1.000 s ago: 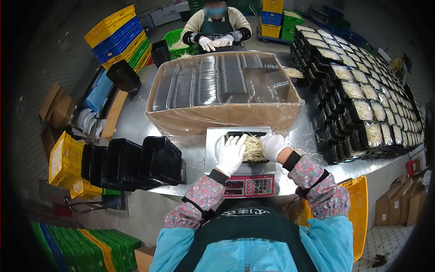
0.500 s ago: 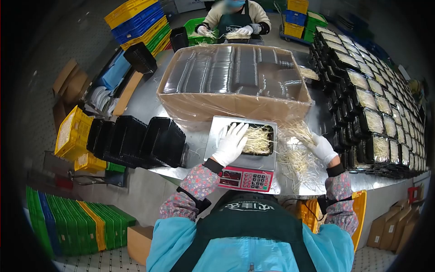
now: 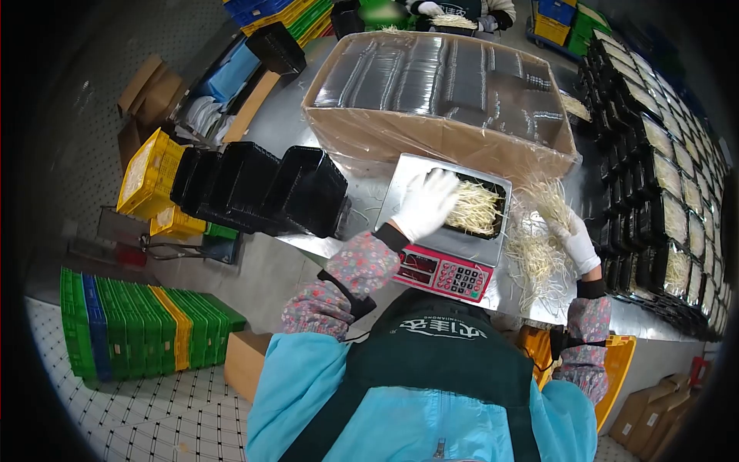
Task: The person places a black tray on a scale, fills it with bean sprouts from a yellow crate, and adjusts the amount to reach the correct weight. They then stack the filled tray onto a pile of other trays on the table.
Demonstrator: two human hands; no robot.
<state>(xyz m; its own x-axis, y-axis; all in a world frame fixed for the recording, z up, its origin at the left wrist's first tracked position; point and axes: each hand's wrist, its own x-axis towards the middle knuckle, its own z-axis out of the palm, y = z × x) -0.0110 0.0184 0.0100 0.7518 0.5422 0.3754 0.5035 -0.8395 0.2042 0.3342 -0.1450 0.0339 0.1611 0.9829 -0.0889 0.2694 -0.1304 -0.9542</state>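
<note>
On the steel table a digital scale (image 3: 406, 179) with a red keypad panel carries a black plastic tray (image 3: 481, 230) of pale bean sprouts (image 3: 476, 206). My left hand (image 3: 426, 206), in a white glove, lies over the tray's left side, its fingers stretched out and slightly blurred. To the right of the scale, my gloved right hand (image 3: 576, 242) is closed around a bunch of bean sprouts (image 3: 548, 202). Beneath and beside that hand is a loose pile of sprouts (image 3: 535, 258) on the table.
Behind the scale stands a carton (image 3: 439, 138) packed with dark trays. Stacked black trays (image 3: 254, 189) are at left. Filled, wrapped trays (image 3: 666, 173) rise in a tall stack at right. Across the table, a co-worker's gloved hands (image 3: 429, 8) are over another tray.
The head view has shifted, so the table sits higher and further right. My left hand stays over the tray, fingers more bent. My right hand still holds sprouts beside the scale.
</note>
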